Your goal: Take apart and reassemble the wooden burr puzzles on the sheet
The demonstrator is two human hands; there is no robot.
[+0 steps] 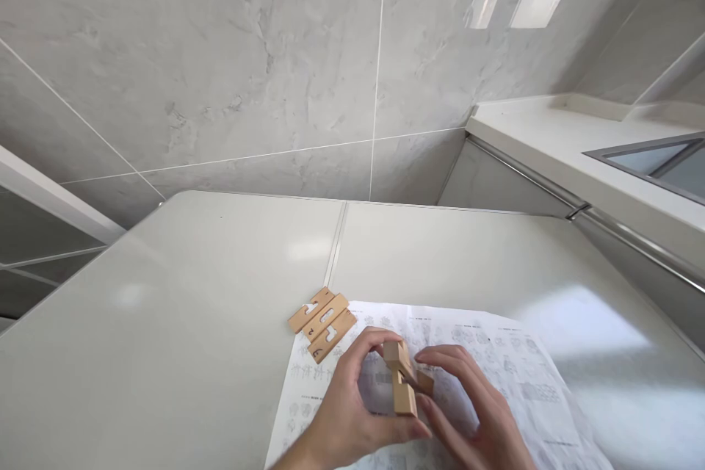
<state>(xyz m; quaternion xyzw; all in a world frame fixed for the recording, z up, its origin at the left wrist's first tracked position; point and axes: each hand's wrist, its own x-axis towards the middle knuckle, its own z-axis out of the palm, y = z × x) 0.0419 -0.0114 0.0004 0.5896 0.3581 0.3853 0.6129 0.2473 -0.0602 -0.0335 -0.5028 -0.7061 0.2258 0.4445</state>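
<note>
My left hand point(360, 400) grips a notched wooden puzzle piece point(405, 398) on end, thumb at its bottom and fingers round its top. Another wooden puzzle piece point(425, 383) slants across it at the notch and sticks out to the right. My right hand point(468, 404) is curled round that slanting piece, thumb at its lower edge and forefinger close above it. How deep the two pieces sit in each other is hidden. To the left lie several flat wooden pieces with cut-outs point(324, 323), side by side, with handwritten numbers on them.
A large printed sheet point(523, 374) with small diagrams lies under my hands, its left corner beneath the loose pieces. The pale table point(220, 294) has a seam running across it. Behind stands a grey tiled wall point(247, 73); a white counter point(551, 125) is at the right.
</note>
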